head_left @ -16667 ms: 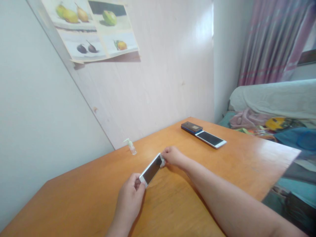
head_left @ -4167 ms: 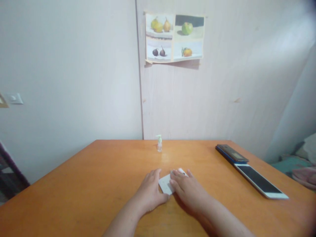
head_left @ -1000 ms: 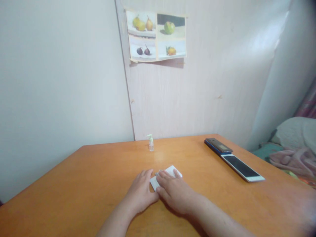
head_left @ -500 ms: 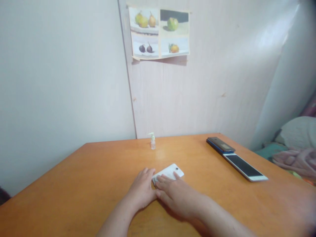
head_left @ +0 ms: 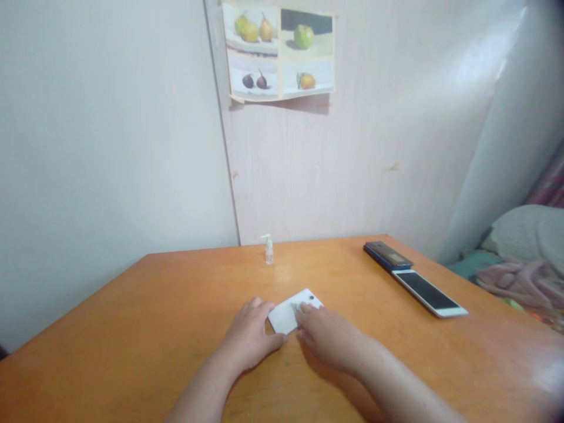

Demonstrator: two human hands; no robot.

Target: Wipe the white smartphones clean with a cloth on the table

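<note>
A white smartphone (head_left: pixel 284 319) lies back up on the wooden table, its dark camera lens towards the far right corner. My left hand (head_left: pixel 252 332) holds the phone's left end, with the thumb along the near edge and the fingers at the far side. On the phone's back rest the fingertips of my right hand (head_left: pixel 328 332), bent and close together. A small greyish, thin-looking piece shows at those fingertips; its kind is unclear, and the fingers cover most of it.
A small clear pump bottle (head_left: pixel 269 251) stands near the table's back edge. To the right, a white phone with a dark screen (head_left: pixel 429 292) lies against a dark brown and blue flat case-like object (head_left: pixel 388 255). Fruit pictures (head_left: pixel 279 53) hang on the wall; bedding (head_left: pixel 529 252) is beyond the table's right side.
My right hand has slid right along the phone's back, from the left end towards the camera end, and its fingers are more bent. My left hand still holds the left end.
</note>
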